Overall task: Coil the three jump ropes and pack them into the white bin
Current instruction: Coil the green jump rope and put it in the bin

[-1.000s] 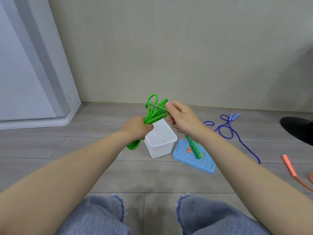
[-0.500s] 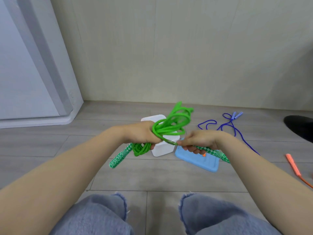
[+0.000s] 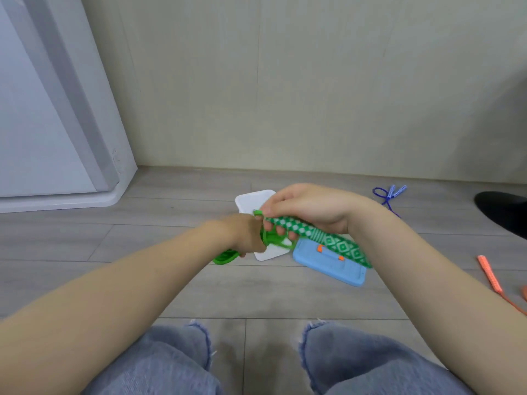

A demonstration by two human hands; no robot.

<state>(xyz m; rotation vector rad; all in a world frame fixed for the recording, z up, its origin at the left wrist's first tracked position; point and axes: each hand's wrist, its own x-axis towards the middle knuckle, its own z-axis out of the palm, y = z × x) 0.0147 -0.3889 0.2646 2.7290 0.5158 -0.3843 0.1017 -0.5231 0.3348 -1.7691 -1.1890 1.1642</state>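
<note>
Left hand (image 3: 247, 236) grip: fist closed around the bundled green rope (image 3: 226, 256), loops poking out below the fist. Right hand (image 3: 306, 210) grip: fingers curled around the green-and-white patterned handle (image 3: 322, 238), which angles down to the right past the wrist. Both hands meet above the white bin (image 3: 251, 199), which sits on the floor and is partly hidden behind them. Blue lid (image 3: 330, 265) lies flat on the floor just right of the bin, orange clips on top. Blue rope (image 3: 389, 193) lies loose on the floor near the wall, far right. Orange rope (image 3: 490, 276) at the right edge, partly cut off. Dark object (image 3: 502, 210) at the right edge, can't identify. Knees in jeans (image 3: 182, 363) at bottom.
</note>
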